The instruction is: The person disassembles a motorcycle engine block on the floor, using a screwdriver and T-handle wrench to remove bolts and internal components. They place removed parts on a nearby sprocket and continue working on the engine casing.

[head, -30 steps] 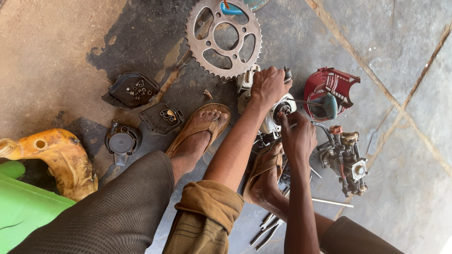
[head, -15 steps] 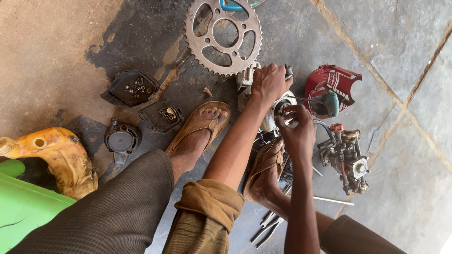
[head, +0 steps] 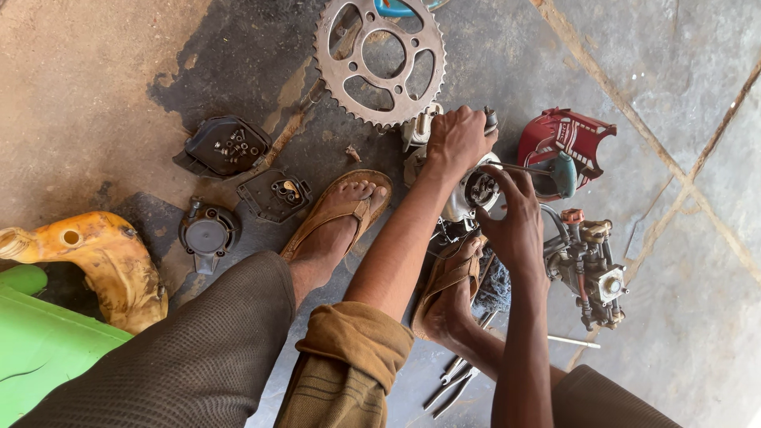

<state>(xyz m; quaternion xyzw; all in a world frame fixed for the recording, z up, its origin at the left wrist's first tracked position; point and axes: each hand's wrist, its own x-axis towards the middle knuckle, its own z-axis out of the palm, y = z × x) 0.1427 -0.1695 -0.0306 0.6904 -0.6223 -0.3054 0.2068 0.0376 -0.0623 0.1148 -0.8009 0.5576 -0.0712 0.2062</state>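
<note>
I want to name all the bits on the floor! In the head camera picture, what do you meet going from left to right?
Green container → yellow-brown plastic piece → round black cap → toothed sprocket → left hand → right hand → red cover → carburetor.

A toothed sprocket (head: 379,63) is lying on the stained floor (head: 95,95). Black covers (head: 224,146) are sitting beside it. A red housing (head: 564,139) is resting near a carburetor (head: 590,265).

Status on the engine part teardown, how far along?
Done: sprocket, black covers and carburetor lie loose on the floor. In hand: left hand steadies the metal engine part; right hand works a thin tool on it. Left: that part looks still assembled; how much remains I can't tell.
</note>
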